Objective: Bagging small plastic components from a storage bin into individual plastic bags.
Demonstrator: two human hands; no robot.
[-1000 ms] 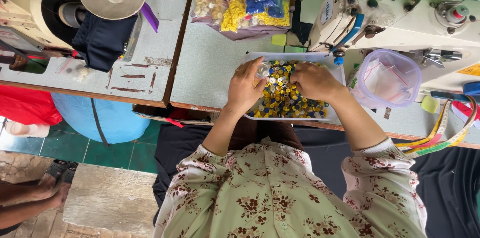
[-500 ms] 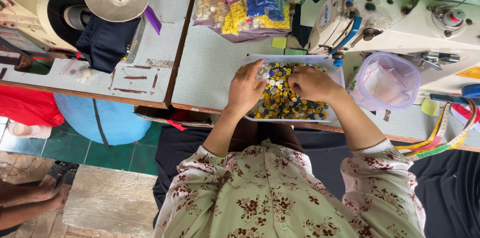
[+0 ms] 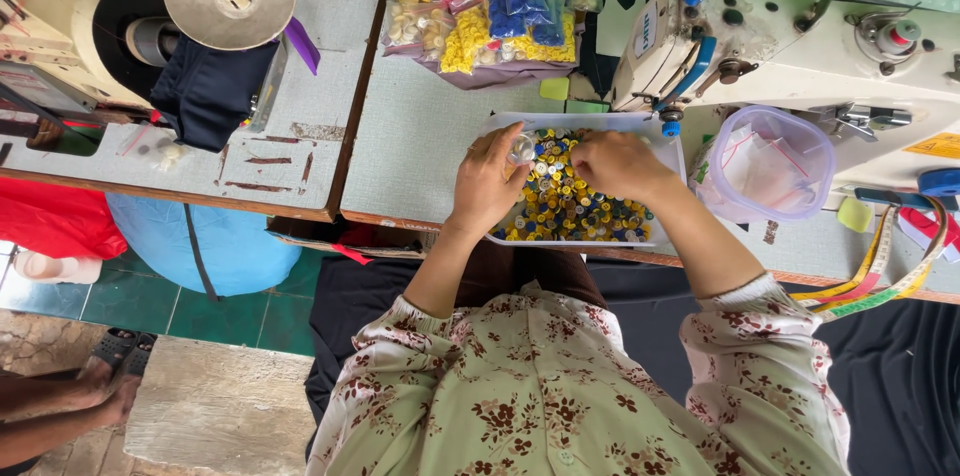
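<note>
A shallow white tray full of mixed yellow, blue and white buttons sits on the grey work table. Over the tray's left side, my left hand pinches a small clear button between thumb and fingers. My right hand rests fingers-down on the button pile near the tray's middle; whether it grips any button is hidden under the fingers.
A white sewing machine stands to the right. Beside the tray is a clear round plastic container. Bags of sorted buttons lie beyond. A measuring tape hangs at right. Another person's feet show lower left.
Both hands shifted slightly up the tray; my left hand has lifted a clear button out of the pile.
</note>
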